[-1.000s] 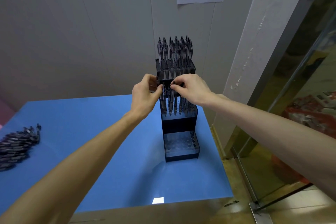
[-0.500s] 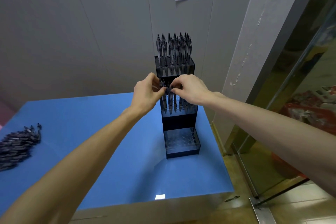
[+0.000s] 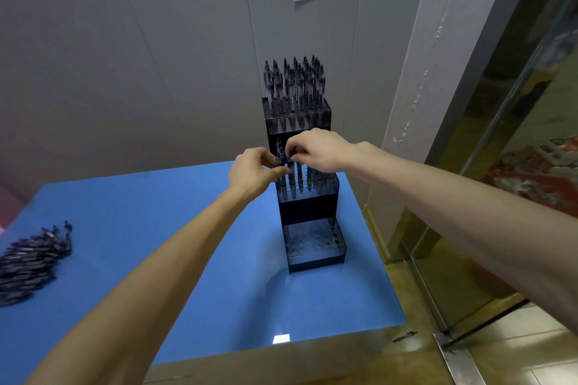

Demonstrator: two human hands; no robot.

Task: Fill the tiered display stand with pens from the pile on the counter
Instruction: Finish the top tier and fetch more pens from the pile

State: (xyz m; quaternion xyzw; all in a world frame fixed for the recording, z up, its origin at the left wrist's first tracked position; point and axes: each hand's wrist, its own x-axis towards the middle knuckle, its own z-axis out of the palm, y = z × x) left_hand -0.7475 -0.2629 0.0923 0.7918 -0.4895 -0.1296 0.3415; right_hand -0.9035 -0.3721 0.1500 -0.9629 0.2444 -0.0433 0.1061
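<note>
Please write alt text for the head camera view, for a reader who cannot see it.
Both hands, left hand and right hand, handle pens at the middle tier of a black tiered stand on a blue counter. The top tier is full, the bottom empty; a pen pile lies far left.

A blue counter [image 3: 131,228] stands against the wall. A dark tiered stand [image 3: 308,212] sits at its far right. A pile of pens [image 3: 31,262] lies at the left edge.

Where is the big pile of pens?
The pile of pens lies at the far left edge of the blue counter, well away from the display stand.
</note>
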